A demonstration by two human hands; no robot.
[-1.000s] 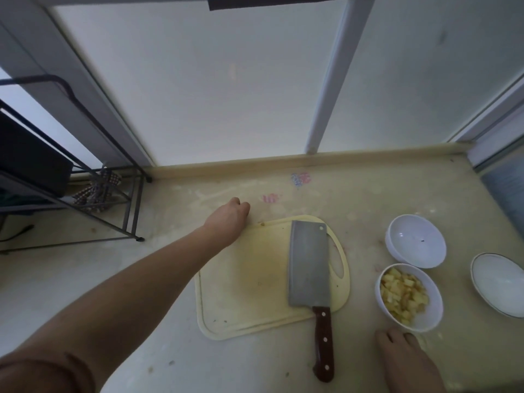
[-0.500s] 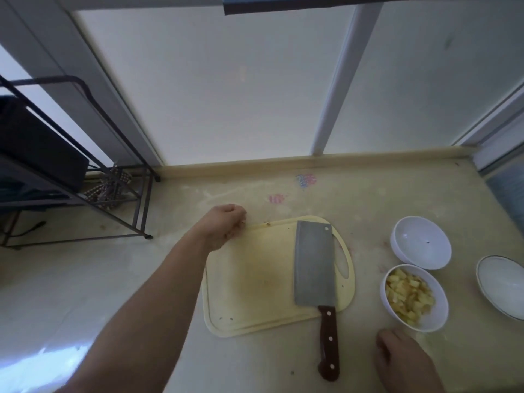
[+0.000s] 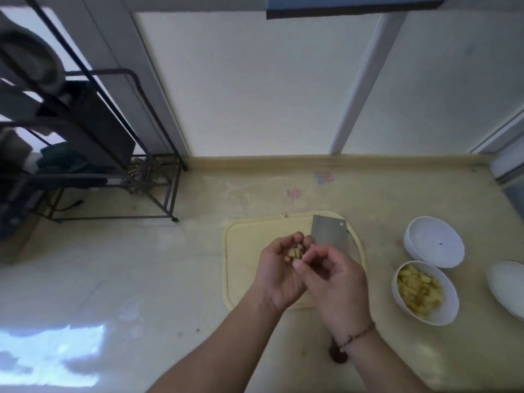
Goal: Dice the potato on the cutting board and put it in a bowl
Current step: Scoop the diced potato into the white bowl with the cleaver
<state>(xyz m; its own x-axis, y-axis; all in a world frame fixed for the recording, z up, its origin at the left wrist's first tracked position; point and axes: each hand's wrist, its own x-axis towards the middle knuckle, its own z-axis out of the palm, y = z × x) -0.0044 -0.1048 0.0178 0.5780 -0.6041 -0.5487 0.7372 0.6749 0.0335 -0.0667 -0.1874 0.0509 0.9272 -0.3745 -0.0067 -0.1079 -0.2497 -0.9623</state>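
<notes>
A few small potato cubes (image 3: 295, 253) are lying in the cupped palm of the left hand (image 3: 279, 269), whose fingers are curling loosely up around them without closing. The right hand (image 3: 333, 282) is pressing against it from the right, its thumb and forefinger pinching together just beside the cubes; whether they are gripping a piece cannot be told. A beaded bracelet (image 3: 355, 336) is circling the right wrist. Both hands are hovering over the pale cutting board (image 3: 243, 251), where a cleaver (image 3: 329, 232) is lying flat, its blade showing beyond the fingers and the dark end of its handle peeking out under the right wrist. To the right, on the counter (image 3: 170, 279), a white bowl (image 3: 425, 293) is holding the diced potato (image 3: 419, 290). An empty bowl (image 3: 435, 241) is sitting just behind it, and a third dish (image 3: 507, 287) is lying at the right edge. A dark wire rack (image 3: 113, 165) is standing far left.
</notes>
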